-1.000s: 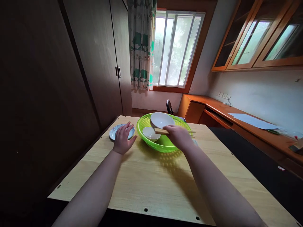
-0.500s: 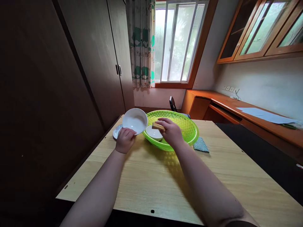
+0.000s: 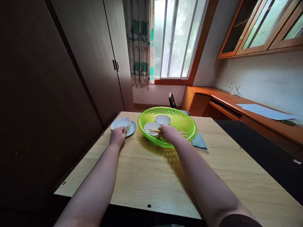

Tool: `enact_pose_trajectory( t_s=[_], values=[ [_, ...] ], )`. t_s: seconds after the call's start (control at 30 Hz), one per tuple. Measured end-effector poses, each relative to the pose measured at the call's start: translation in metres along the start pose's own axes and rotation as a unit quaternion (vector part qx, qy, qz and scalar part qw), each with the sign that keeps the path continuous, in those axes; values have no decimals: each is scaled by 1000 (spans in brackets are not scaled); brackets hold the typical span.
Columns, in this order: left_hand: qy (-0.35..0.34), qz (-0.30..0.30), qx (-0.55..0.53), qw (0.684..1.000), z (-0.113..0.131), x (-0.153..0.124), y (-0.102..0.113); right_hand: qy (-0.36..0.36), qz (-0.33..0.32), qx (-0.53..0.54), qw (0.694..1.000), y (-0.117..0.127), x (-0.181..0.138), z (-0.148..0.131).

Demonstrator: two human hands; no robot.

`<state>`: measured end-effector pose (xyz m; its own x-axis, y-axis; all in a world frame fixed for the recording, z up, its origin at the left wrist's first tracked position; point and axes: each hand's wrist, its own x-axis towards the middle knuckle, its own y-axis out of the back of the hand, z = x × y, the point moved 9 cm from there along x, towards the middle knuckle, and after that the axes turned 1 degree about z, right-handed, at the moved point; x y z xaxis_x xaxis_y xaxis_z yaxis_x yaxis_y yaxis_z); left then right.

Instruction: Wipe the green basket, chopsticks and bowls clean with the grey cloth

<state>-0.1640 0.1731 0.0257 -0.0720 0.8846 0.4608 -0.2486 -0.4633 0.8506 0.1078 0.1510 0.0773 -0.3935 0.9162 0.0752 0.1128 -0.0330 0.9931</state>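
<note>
My left hand (image 3: pixel 117 135) grips the near rim of a white bowl (image 3: pixel 121 122) that rests on a small patterned plate (image 3: pixel 132 128) at the table's far left. My right hand (image 3: pixel 168 132) is inside a green plastic basket (image 3: pixel 187 121), closed on wooden chopsticks (image 3: pixel 154 130) that lie across a small white bowl (image 3: pixel 151 127). A second small white bowl (image 3: pixel 162 119) sits further back in the basket.
A blue-green cloth (image 3: pixel 199 141) lies on the light wooden table (image 3: pixel 151 176) just right of the basket. A dark wardrobe (image 3: pixel 78 63) stands to the left. A chair back (image 3: pixel 172 101) shows behind the table, and an orange desk (image 3: pixel 239 107) with papers runs along the right wall.
My left hand took the large white bowl leftward out over the basket and set it on the plate. My right hand lowered the chopsticks into the basket.
</note>
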Motion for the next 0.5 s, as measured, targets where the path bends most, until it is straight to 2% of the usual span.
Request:
enact_pose_trajectory(
  t_s=[0.17,0.33,0.43,0.5],
  values=[
    [-1,-36,14,999,0,0,-9,14,-10,19,1000,-4,1,-1],
    [-5,-49,11,999,1,-2,-12,-13,-67,60,996,-12,-2,1],
    [-6,-43,5,999,5,-4,-10,-32,-100,70,992,-18,-4,3],
    [-5,-15,-15,1000,11,-5,-4,-32,-108,57,992,-20,-4,4]
  ],
)
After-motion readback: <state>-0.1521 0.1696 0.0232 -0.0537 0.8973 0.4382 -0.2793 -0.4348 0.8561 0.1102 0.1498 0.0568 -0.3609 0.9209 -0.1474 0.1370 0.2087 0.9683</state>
